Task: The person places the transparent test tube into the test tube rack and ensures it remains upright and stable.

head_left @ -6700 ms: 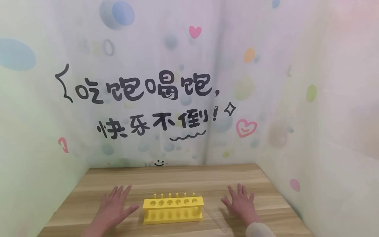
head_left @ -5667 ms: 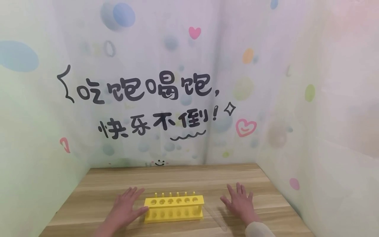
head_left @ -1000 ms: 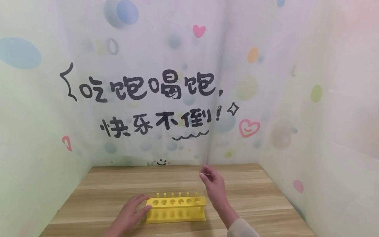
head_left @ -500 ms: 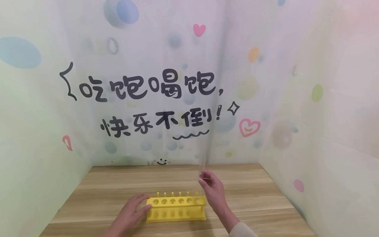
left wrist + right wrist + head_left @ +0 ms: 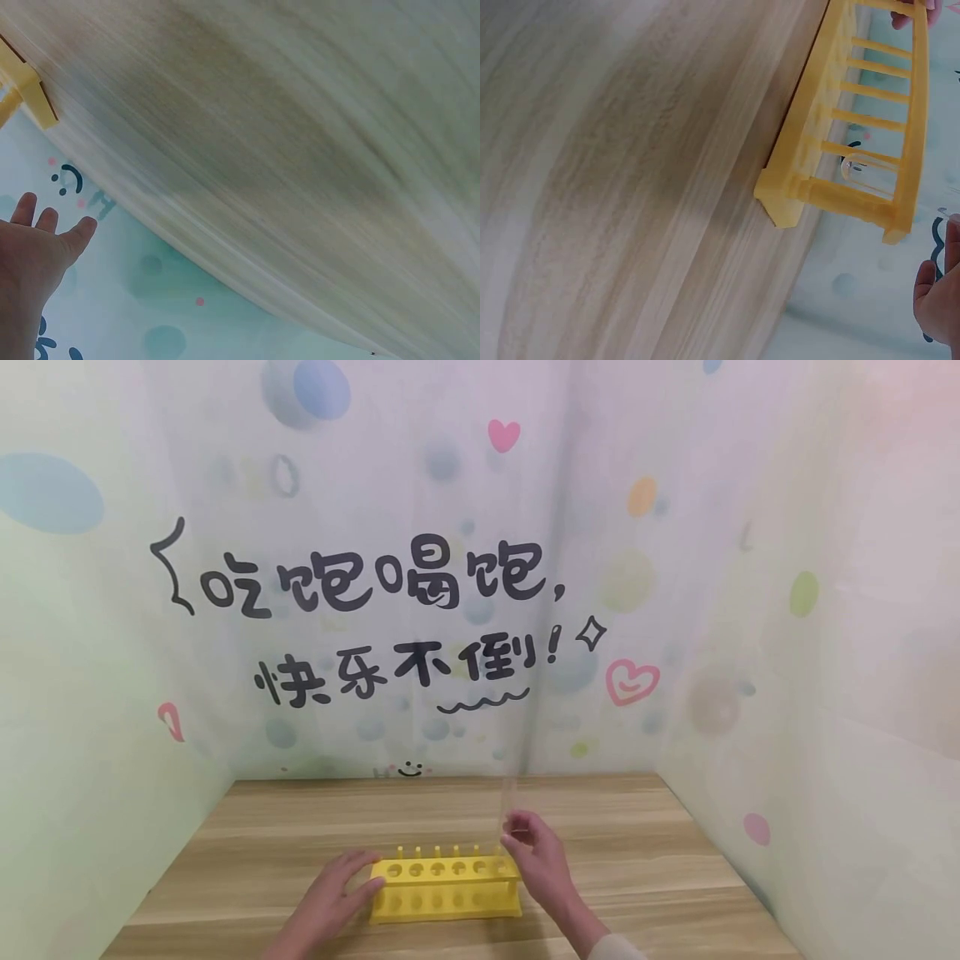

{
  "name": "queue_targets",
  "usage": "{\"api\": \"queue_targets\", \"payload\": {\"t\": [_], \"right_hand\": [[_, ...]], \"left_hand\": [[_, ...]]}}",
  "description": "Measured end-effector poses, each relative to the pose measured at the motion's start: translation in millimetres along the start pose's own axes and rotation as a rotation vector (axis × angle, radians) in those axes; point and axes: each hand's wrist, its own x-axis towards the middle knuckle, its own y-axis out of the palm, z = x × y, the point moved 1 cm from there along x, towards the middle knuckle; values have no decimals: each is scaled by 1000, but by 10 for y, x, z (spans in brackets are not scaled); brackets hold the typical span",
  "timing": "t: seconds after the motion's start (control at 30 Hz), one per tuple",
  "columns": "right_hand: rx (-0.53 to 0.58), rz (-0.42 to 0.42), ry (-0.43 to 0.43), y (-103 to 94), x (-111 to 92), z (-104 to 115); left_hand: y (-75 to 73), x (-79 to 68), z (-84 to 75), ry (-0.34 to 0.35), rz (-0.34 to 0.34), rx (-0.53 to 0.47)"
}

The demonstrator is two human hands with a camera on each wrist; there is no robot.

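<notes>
A yellow test tube rack (image 5: 446, 910) stands on the wooden table, with a row of holes along its upper bar and short pegs behind. My left hand (image 5: 333, 893) holds the rack's left end, thumb in front and fingers behind. My right hand (image 5: 542, 858) pinches a clear test tube (image 5: 506, 827) upright over the rack's rightmost hole. In the right wrist view the tube's rounded bottom (image 5: 853, 166) shows below the upper bar of the rack (image 5: 911, 142), above its base. My left hand (image 5: 34, 259) also appears in the left wrist view, partly cut off.
The wooden table (image 5: 315, 810) runs back to a patterned white wall (image 5: 405, 468) with black lettering. Similar pale walls stand at the left and right (image 5: 847, 693).
Earlier the clear tube lay on the table right of the rack. My right hand now has it upright and has lowered it into the rightmost hole. My left hand moved onto the rack's left end.
</notes>
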Motion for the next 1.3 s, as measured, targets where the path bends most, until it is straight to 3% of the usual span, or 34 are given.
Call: {"api": "queue_targets", "payload": {"t": [0.43, 0.8, 1.03, 1.3], "right_hand": [[-20, 74, -17, 25, -106, -94], [-77, 66, -52, 27, -104, -200], [-216, 61, -36, -43, -122, -263], [-235, 18, 12, -208, -55, -378]], "left_hand": [[9, -5, 19, -1, -3, -2], [7, -7, 16, 13, -3, 10], [-15, 11, -15, 41, -6, 108], [-125, 19, -16, 72, -33, 188]]}}
